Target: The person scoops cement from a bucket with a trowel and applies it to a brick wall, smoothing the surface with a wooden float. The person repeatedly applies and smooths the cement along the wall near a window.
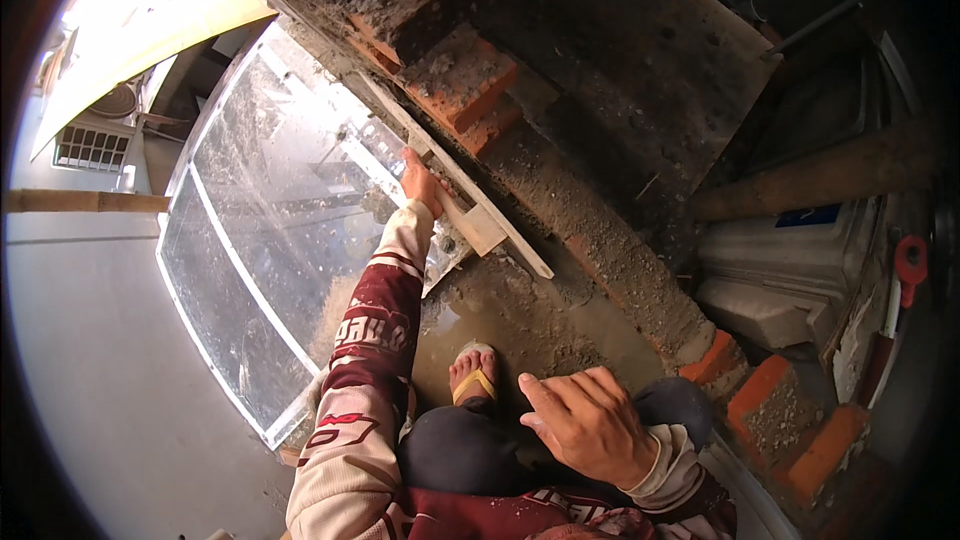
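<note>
My left hand point(421, 183) reaches forward and grips a long pale wooden float point(510, 240) by the block on its back. The float lies alongside a low wall of rough orange bricks point(470, 90) coated with grey mortar. Beside it, a dusty transparent sheet point(255, 210) with white strips slopes down on the left. My right hand point(585, 425) hovers over my bent knee, thumb out and fingers loosely bent, with nothing visible in it. My sandalled foot point(473, 372) rests on wet, mortar-smeared ground between the hands.
Beyond the bricks is a dark, stained board point(640, 30). At right are a bamboo pole point(810, 175), stacked grey panels point(770, 270), a red-handled tool point(910, 260) and more bricks point(760, 390). A grey wall point(90, 310) with a wooden pole point(85, 200) is at left.
</note>
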`<state>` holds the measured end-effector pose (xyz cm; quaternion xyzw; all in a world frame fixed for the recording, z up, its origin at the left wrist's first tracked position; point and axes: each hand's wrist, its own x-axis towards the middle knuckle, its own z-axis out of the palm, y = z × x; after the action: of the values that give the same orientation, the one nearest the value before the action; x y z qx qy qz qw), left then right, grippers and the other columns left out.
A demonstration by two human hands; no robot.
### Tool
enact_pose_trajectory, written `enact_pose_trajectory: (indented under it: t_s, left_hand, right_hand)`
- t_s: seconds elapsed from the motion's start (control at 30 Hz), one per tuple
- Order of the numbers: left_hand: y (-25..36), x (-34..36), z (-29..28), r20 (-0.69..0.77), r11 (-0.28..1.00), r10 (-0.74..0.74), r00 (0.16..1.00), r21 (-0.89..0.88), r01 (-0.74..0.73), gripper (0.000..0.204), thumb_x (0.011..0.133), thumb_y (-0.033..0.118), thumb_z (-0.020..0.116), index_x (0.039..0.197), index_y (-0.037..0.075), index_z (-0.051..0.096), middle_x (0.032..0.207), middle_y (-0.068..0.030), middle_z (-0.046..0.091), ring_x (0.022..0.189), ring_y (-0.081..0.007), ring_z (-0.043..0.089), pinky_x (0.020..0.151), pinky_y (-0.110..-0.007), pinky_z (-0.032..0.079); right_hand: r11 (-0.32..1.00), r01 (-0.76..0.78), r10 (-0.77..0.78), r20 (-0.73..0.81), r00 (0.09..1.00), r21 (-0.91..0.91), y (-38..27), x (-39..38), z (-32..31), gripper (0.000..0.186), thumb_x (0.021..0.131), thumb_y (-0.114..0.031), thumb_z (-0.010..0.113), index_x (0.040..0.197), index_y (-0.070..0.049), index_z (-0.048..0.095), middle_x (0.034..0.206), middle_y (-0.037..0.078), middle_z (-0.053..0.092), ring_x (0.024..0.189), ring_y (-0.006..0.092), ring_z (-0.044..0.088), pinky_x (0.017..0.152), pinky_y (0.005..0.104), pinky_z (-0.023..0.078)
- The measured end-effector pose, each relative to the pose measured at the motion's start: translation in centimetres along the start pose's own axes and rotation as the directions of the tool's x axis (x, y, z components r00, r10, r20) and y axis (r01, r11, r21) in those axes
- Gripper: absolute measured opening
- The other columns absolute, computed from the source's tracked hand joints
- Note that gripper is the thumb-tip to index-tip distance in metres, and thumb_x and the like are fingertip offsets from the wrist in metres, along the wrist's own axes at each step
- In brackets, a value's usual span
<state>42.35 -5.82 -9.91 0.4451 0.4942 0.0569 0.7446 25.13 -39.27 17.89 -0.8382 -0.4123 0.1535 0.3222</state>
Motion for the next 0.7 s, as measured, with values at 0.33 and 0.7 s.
enact_pose_trajectory:
  t_s: [0.33,0.7]
  left_hand:
    - [-6.4,-7.9,0.9,0.096,0.998,0.002,0.995,0.063,-0.008,0.072,0.095,0.071,0.036,0.116,0.003,0.05,0.062,-0.0073,0.048,0.045,-0.0226,0.052,0.039,-0.039,0.047]
    - [-9.6,-14.0,0.5,0.026,0.998,0.056,0.998,0.003,-0.056,0.059,0.101,0.06,0.037,0.103,0.002,0.048,0.061,-0.0064,0.047,0.041,-0.0193,0.049,0.035,-0.035,0.042]
  right_hand:
    - [1.0,0.011,-0.01,0.051,0.999,-0.02,-1.6,-0.4,-0.1,0.044,0.086,-0.021,0.071,0.122,0.001,0.061,0.089,0.006,0.06,0.079,0.0214,0.06,0.073,0.0363,0.044]
    - [0.999,-0.042,0.043,0.048,0.998,-0.027,-2.6,-1.3,-0.2,0.05,0.078,-0.017,0.078,0.123,0.0,0.062,0.092,0.007,0.064,0.082,0.0248,0.062,0.077,0.0375,0.045]
